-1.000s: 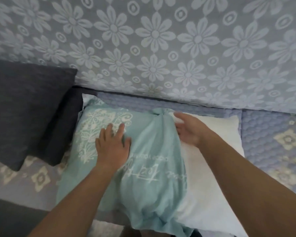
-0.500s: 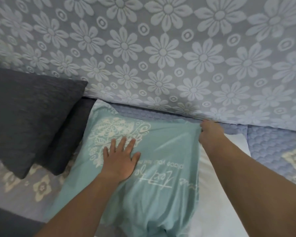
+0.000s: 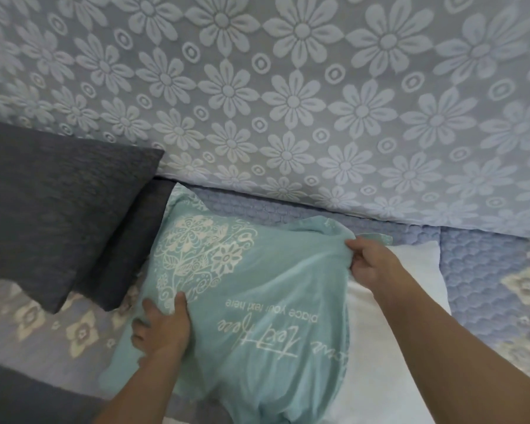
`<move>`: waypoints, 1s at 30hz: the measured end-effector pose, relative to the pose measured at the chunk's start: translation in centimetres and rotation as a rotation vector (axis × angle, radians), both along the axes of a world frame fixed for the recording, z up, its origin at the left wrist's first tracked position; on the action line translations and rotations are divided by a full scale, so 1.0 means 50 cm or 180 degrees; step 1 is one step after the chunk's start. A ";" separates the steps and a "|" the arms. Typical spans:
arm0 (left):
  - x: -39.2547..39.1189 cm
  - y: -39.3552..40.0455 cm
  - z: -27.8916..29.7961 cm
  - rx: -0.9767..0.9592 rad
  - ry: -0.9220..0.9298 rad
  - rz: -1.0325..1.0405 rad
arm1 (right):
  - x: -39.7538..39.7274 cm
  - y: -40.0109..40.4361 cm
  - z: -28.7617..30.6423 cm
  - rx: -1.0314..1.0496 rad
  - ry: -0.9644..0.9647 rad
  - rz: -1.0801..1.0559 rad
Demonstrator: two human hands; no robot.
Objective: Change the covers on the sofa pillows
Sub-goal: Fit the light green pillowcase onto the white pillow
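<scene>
A teal pillow cover (image 3: 266,289) with a white floral print and upside-down white lettering lies over the left part of a white pillow (image 3: 389,347) on the sofa seat. The pillow's right side shows bare. My left hand (image 3: 162,328) grips the cover's near-left edge, thumb on top and fingers curled under the fabric. My right hand (image 3: 367,258) pinches the cover's bunched open edge at the far right, where it meets the bare pillow.
Two dark grey pillows (image 3: 52,209) lean at the left against the sofa back. A blue-grey flower-patterned throw (image 3: 288,99) covers the backrest. A quilted blue seat cover (image 3: 487,270) with pale flower motifs lies beneath and to the right.
My left hand slid from flat on the cover's middle down to its near-left edge and gripped it. My right hand pulled the open edge, which is now bunched rather than stretched.
</scene>
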State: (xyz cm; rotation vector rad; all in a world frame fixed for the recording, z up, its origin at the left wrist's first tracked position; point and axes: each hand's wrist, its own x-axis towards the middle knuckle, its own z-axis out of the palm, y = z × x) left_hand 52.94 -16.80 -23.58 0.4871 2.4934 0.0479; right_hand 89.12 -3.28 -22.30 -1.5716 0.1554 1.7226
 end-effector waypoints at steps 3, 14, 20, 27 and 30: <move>0.010 -0.022 -0.001 -0.0085 -0.0179 0.0319 | -0.006 0.003 0.031 -0.0320 -0.0112 0.0543; -0.028 0.041 -0.010 -0.0105 0.0175 -0.1260 | -0.019 0.022 -0.009 0.0124 -0.1491 0.0275; -0.074 0.033 -0.014 -0.0451 -0.0006 -0.1212 | 0.122 0.044 -0.006 -0.0208 -0.2846 0.1244; -0.012 -0.064 -0.010 0.0253 -0.0393 0.0480 | 0.034 -0.221 0.102 0.0411 -0.0912 0.0448; -0.002 -0.154 -0.020 0.0675 -0.1793 0.2140 | -0.023 -0.432 0.110 0.0435 -0.0563 0.1045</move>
